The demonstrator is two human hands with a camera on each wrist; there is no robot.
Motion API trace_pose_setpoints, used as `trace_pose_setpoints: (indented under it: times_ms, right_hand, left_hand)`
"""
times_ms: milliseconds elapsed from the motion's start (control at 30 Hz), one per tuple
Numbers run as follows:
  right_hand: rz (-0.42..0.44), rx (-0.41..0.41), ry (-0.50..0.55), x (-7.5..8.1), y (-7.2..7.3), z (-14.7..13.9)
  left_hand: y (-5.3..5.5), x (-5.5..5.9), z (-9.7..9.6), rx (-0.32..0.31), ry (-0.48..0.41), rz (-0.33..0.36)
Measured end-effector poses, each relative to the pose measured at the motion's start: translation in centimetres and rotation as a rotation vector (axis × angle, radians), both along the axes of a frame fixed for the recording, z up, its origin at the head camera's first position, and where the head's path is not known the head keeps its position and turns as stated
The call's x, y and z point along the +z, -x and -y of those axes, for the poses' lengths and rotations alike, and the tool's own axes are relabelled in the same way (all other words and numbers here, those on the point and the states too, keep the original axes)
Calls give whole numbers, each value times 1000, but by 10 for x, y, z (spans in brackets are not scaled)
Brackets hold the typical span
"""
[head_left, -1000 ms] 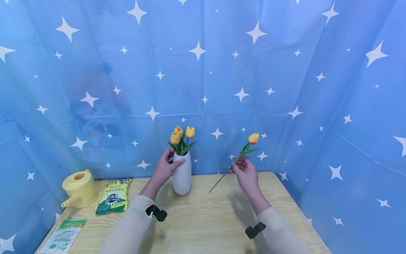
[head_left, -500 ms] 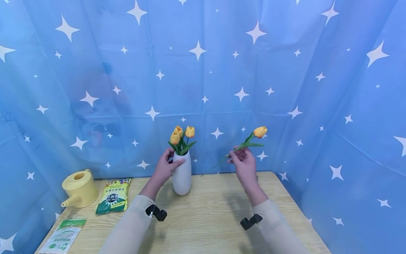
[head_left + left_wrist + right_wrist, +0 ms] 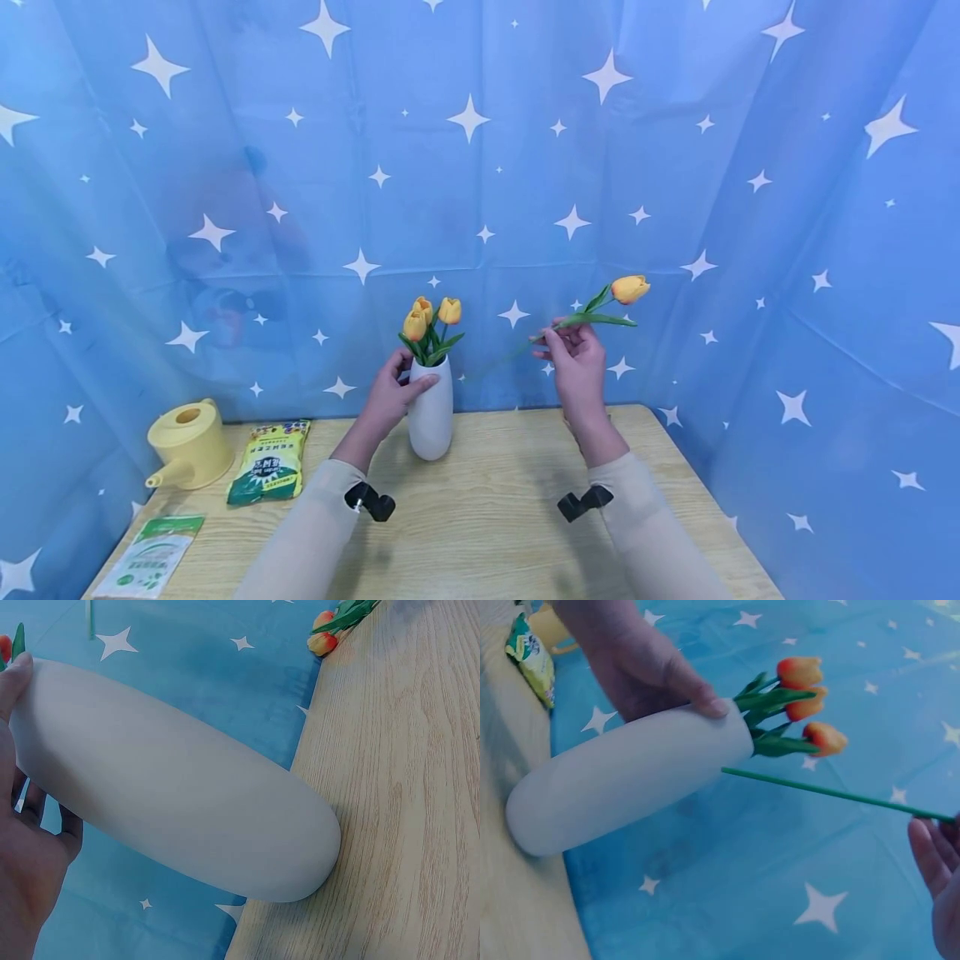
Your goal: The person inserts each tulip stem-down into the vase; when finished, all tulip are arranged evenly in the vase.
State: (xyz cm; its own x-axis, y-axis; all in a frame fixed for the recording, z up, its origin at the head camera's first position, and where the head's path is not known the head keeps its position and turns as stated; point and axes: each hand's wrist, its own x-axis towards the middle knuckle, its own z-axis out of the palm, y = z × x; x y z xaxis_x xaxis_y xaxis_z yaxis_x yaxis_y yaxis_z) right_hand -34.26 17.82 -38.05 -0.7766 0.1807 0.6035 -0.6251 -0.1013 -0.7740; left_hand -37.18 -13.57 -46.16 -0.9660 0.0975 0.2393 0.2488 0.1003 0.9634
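A white vase stands upright on the table with three yellow-orange tulips in it. My left hand grips it near the rim, the thumb across the front and the fingers behind. To the right of the vase, my right hand pinches another tulip by its green stem, raised above the table. The bloom tilts up to the right. In the right wrist view the stem's lower end points towards the vase and lies beside its mouth.
A yellow watering can, a yellow-green packet and a white-green sachet sit on the table's left side. More tulips lie at the table's far edge in the left wrist view. A blue star-patterned curtain surrounds the table.
My right hand has risen with the tulip, whose stem has tipped from steep to flatter, its bloom moving up and right. My left hand and the vase have stayed in place.
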Motion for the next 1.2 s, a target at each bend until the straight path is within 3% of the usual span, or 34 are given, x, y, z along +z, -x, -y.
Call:
trace_pose_setpoints:
  times_ms: [500, 1200]
  right_hand:
    - [-72, -12, 12, 29, 3, 23]
    - [-39, 37, -142, 37, 15, 53]
  left_hand:
    - [0, 0, -1, 3, 1, -3]
    - [-1, 1, -1, 12, 7, 10]
